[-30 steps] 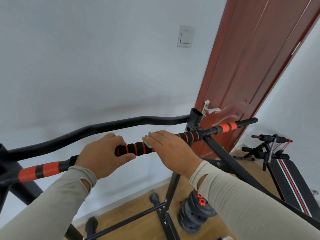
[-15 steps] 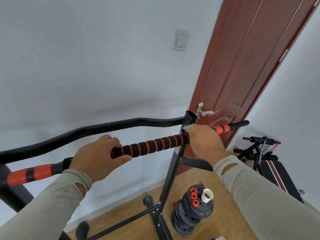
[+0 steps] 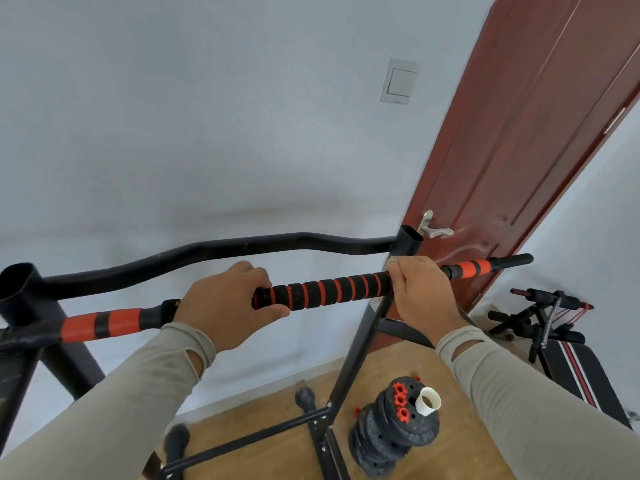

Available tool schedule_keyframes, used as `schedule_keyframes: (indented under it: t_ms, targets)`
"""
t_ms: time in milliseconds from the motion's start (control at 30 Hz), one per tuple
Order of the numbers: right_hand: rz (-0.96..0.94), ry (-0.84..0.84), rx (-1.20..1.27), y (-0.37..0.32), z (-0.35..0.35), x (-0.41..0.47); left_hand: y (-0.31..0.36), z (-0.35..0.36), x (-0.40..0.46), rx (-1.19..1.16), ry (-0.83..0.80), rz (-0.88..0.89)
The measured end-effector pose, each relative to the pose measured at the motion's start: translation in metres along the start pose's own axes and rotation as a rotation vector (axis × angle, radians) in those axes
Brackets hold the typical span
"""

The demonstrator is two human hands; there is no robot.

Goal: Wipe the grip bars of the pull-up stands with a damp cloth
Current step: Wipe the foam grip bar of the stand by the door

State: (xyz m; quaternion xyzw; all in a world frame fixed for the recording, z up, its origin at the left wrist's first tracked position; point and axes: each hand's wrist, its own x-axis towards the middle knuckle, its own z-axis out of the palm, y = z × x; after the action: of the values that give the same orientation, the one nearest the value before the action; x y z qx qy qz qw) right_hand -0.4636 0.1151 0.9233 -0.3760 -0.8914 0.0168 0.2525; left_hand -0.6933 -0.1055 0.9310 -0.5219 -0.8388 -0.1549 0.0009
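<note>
The grip bar, a black foam sleeve ringed with orange bands, runs between the 2 hands. The left hand has its fingers curled over the top of the bar and the thumb under it, gripping the left end of the foam. The right hand is wrapped over the bar at the foam's right end, fingers pressed together and curled down; a small pale edge of the damp cloth shows just above the knuckles, the rest hidden under the palm.

Right of the right fingers the bar carries on as an orange-banded end handle, reaching toward the red-brown door and its silver door handle. Just behind those fingers stands the open top of a black upright tube, from which a curved black crossbar sweeps leftward behind both hands. Left of the left fingers is another orange-banded section.

Below the right fingers, on the wooden floor, sits a stack of weight plates with a white paper cup on top. A workout bench stands well to the right. A light switch is on the wall above.
</note>
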Motion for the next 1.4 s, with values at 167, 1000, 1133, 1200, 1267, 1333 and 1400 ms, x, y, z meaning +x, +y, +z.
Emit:
schedule_keyframes:
  t_ms: [167, 1000, 1133, 1200, 1267, 1333, 1400]
  targets:
    - [-0.211, -0.017, -0.065, -0.103, 0.025, -0.011, -0.003, 0.004, 0.003, -0.002, 0.008, 0.008]
    - [-0.284, -0.095, -0.131, -0.126, 0.026, -0.014, 0.0, -0.001, -0.004, -0.021, -0.022, 0.012]
    - [-0.323, -0.111, -0.007, -0.113, 0.027, -0.012, -0.041, -0.03, -0.022, -0.071, -0.078, -0.001]
    - [-0.327, -0.119, 0.023, -0.113, 0.029, -0.011, -0.078, -0.042, -0.041, -0.022, -0.093, -0.076]
    - [-0.331, -0.159, 0.037, -0.114, 0.028, -0.012, -0.103, -0.042, -0.057, 0.036, -0.108, -0.101]
    - [-0.336, -0.241, 0.049, -0.11, 0.023, -0.009, -0.11, -0.036, -0.064, 0.063, -0.059, -0.1]
    - [-0.331, -0.314, 0.038, -0.102, 0.017, -0.005, -0.109, -0.029, -0.064, 0.078, 0.023, -0.081]
